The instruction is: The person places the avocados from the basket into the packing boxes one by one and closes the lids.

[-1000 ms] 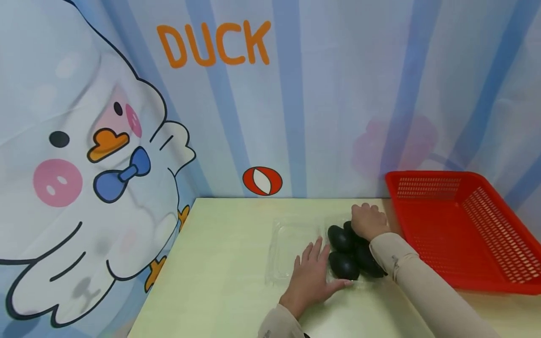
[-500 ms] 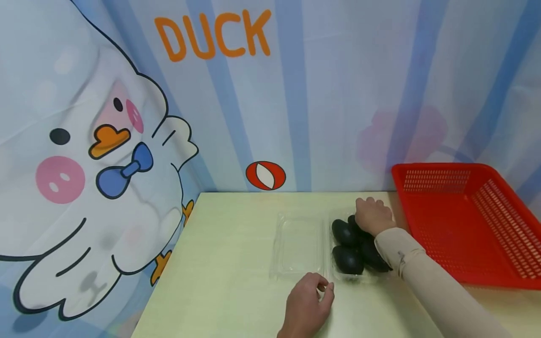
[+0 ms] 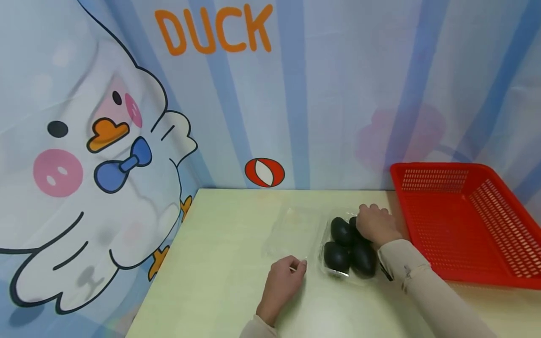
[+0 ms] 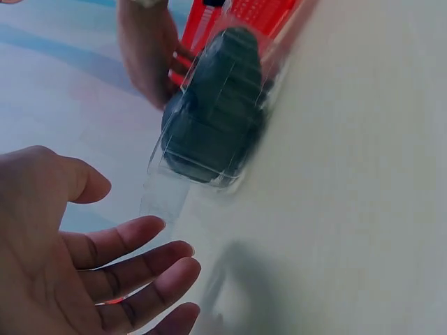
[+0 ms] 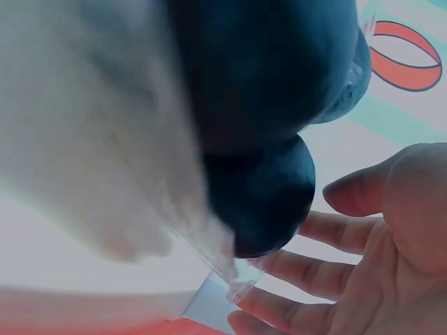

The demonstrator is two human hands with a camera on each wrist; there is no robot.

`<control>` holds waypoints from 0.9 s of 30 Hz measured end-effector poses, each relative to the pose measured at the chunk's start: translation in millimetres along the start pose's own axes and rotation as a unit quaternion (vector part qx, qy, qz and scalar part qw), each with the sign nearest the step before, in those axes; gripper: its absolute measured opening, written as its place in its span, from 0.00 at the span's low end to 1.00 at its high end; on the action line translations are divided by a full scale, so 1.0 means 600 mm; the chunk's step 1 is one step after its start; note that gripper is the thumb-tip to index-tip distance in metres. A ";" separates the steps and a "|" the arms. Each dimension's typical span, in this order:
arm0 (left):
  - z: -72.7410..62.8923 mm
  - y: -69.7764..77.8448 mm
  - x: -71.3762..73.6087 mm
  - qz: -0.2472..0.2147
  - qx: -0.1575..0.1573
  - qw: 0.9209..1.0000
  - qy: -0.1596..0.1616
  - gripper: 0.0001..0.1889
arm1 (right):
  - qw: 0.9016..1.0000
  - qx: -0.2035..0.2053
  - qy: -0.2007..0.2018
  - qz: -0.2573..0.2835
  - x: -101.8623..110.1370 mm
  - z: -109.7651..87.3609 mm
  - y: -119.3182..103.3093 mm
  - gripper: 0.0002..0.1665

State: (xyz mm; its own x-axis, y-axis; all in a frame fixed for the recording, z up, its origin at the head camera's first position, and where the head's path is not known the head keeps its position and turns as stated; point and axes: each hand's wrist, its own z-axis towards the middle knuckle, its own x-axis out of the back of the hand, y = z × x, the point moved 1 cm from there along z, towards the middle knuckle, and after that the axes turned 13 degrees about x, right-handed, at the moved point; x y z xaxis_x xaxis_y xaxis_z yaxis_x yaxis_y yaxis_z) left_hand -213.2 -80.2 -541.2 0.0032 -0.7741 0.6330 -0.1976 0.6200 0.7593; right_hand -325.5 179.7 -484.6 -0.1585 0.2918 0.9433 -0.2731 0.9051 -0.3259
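In the head view a clear plastic clamshell box [image 3: 338, 273] lies on the table with several dark, glossy, egg-shaped fruits [image 3: 363, 258] in it. Whether they are avocados or small eggplants I cannot tell. Its transparent lid [image 3: 291, 232] is folded out to the left. My right hand [image 3: 376, 225] is at the box's far right corner; in the right wrist view its fingers [image 5: 307, 272] extend against the box's edge, the thumb apart from them. Near the lid's front edge is my left hand [image 3: 284, 277], fingers relaxed and holding nothing in the left wrist view.
A red perforated plastic basket [image 3: 465, 225] stands to the right of the box, close to my right forearm. Behind the pale yellow table [image 3: 211, 263] hangs a blue-striped cloth [image 3: 329, 94] with a printed duck.
My left hand drew back from the box and lid toward the table's front, then moved left. The box has turned slightly, its front end swinging left, with my right hand still at its far corner.
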 end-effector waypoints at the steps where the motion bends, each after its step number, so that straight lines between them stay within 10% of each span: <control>1: 0.007 -0.001 0.005 0.003 -0.001 1.000 -0.001 0.15 | 1.000 -0.002 -0.004 -0.002 0.000 -0.004 -0.001 0.19; 16: 0.149 0.019 0.050 0.082 0.010 0.997 -0.005 0.27 | 0.998 0.039 0.041 0.011 -0.021 -0.110 -0.008 0.16; 27: 0.228 0.048 0.032 0.044 0.022 0.996 -0.068 0.16 | 0.983 -0.095 0.027 0.156 -0.065 -0.170 -0.029 0.28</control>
State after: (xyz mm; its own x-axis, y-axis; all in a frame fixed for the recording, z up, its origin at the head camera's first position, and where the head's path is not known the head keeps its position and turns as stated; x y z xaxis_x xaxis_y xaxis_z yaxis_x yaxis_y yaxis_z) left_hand -353.2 -94.8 -527.7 -0.1477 -0.7290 0.6683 -0.2349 0.6823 0.6923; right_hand -217.8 184.3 -509.0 -0.1551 0.5761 0.8025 -0.0355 0.8086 -0.5873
